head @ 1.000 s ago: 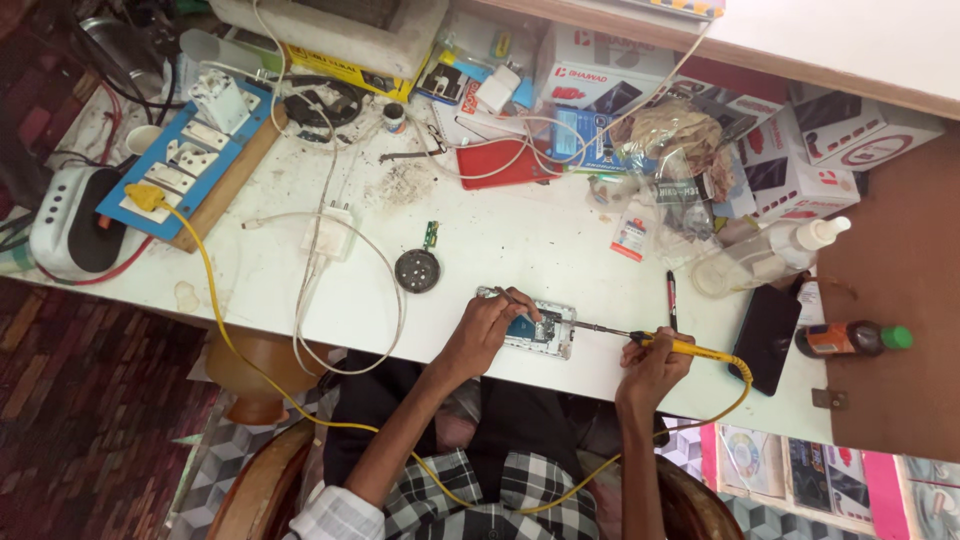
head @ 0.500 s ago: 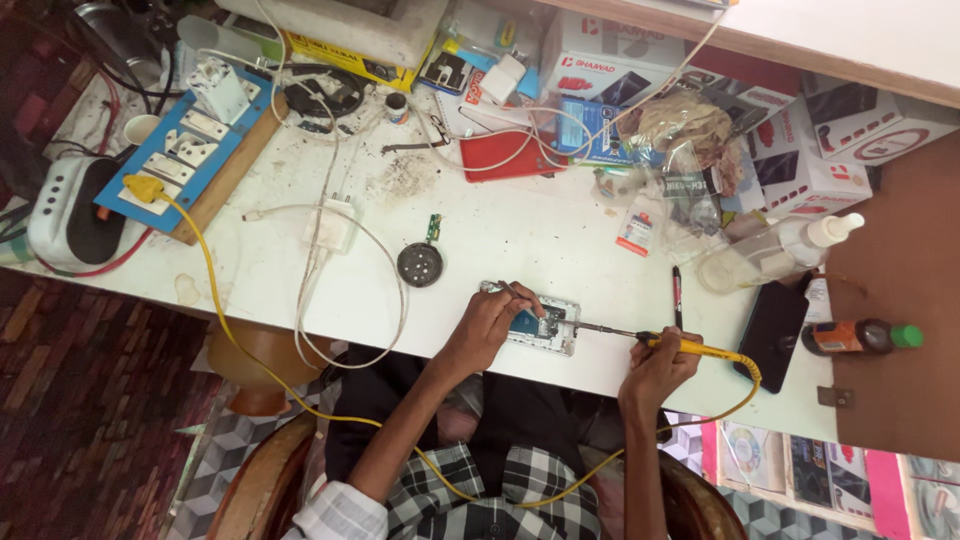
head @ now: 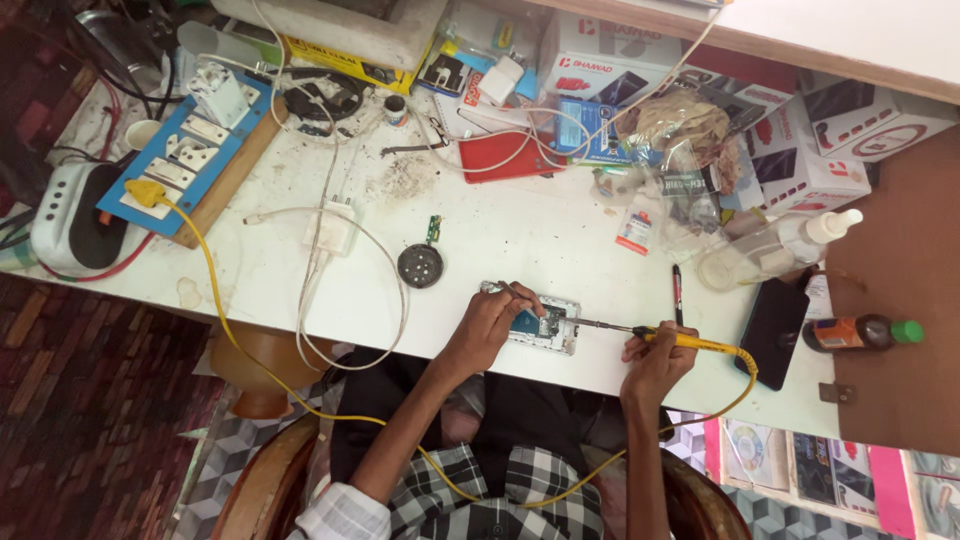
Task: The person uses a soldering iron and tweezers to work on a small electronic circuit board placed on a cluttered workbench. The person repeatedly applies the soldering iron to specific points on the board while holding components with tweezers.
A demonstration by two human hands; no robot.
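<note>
We are gripping yellow-handled soldering iron (head: pixel 672 339) in right hand (head: pixel 655 362), fingers clenched round handle, thin metal tip pointing at 9 o'clock onto opened phone (head: pixel 540 322). Left hand (head: pixel 487 325) is pinching slim metal tweezers (head: pixel 508 291) over phone's silver frame, lying near white table's (head: pixel 530 230) front edge. Round black speaker part (head: pixel 420 265) sitting at 10 o'clock of phone; clear spray bottle (head: pixel 770 255), holding clear liquid, at 2 o'clock; black pen (head: pixel 677 293) just beside iron.
</note>
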